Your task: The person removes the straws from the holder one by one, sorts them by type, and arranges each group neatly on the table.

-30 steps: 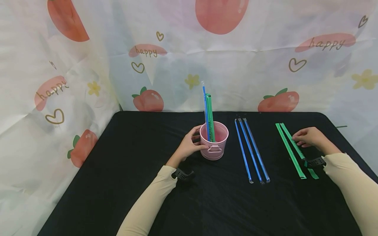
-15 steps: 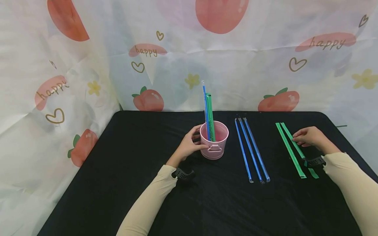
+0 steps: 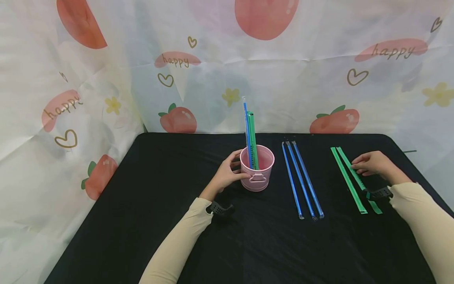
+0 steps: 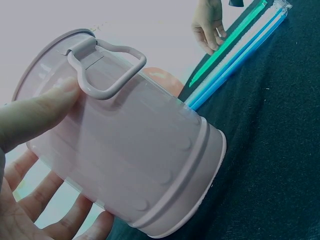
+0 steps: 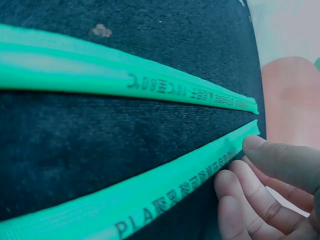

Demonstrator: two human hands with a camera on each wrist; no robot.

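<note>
The left hand had its fingers curled round a pink bucket, upright near the far edge, with black tabletop stretching wide to its left and near side. Toward the right edge, the right hand, fingers half bent, was at the right green straw; whether it pinched could not be told. Blue straws lay between. Only the head view showed straws standing in the bucket; the right wrist view made lettering readable.

Got one pink bucket, three blue straws and two green straws on the desk, one blue straw bucketed. Can't really count the bucketed greens tbh.
</note>
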